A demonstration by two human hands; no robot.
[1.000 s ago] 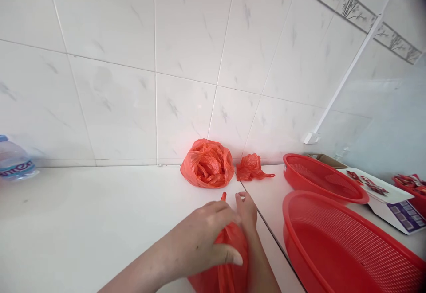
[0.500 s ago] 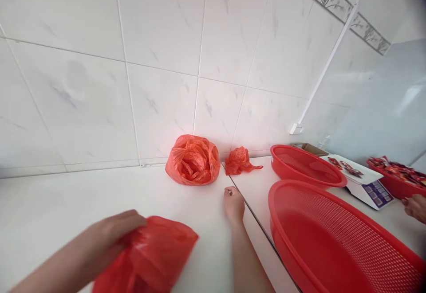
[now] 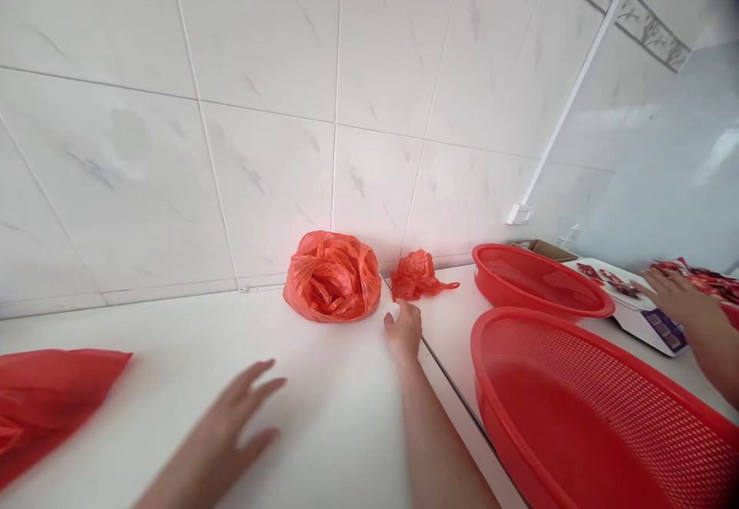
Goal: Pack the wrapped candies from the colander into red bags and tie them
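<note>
Red bag (image 3: 51,397) moved left, cut off by the edge; left hand (image 3: 228,424) blurred, grip spread; right hand's (image 3: 406,332) grip: cannot tell

Bags (image 3: 332,282) are red, tiles (image 3: 265,24) white (grey-streaked).

Bright, soft light all around me
My left hand (image 3: 222,428) is blurry (the red bag (image 3: 51,401) near it too), the right wall (image 3: 658,178) shines, and my view goes dark top right.
</note>
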